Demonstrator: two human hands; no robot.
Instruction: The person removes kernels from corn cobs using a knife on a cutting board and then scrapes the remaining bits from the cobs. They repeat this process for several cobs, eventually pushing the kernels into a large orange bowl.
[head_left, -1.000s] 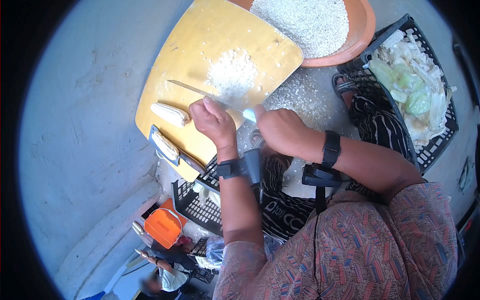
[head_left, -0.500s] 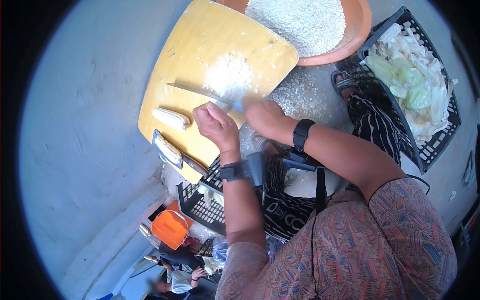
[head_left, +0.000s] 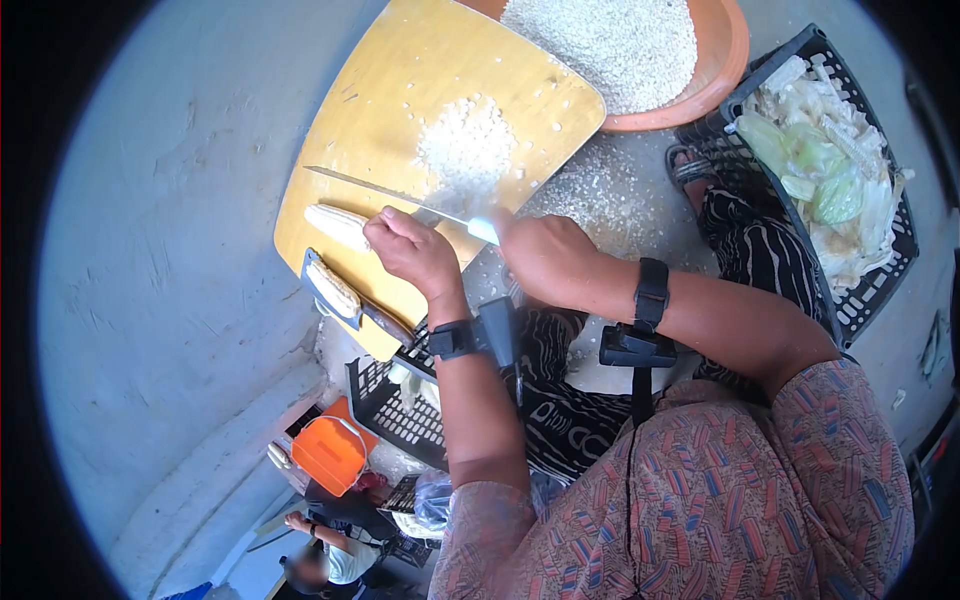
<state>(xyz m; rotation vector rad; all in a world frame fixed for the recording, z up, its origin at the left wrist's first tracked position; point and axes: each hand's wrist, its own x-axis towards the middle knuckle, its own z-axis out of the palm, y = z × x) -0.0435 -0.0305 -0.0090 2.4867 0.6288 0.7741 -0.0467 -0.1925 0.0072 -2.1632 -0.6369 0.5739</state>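
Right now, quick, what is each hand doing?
Left hand: curled, fingertips touching the pale stripped corn cob.
Right hand: closed around the long steel knife.

The right hand [head_left: 545, 255] hid the knife [head_left: 400, 190] handle. The left hand [head_left: 410, 250] covered one end of a corn cob [head_left: 335, 225]. The picture's top edge cut off the orange bowl [head_left: 725, 60].

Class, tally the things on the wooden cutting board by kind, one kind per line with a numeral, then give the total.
Corn cob pieces: 2
Knives: 2
Piles of cut kernels: 1
Total: 5
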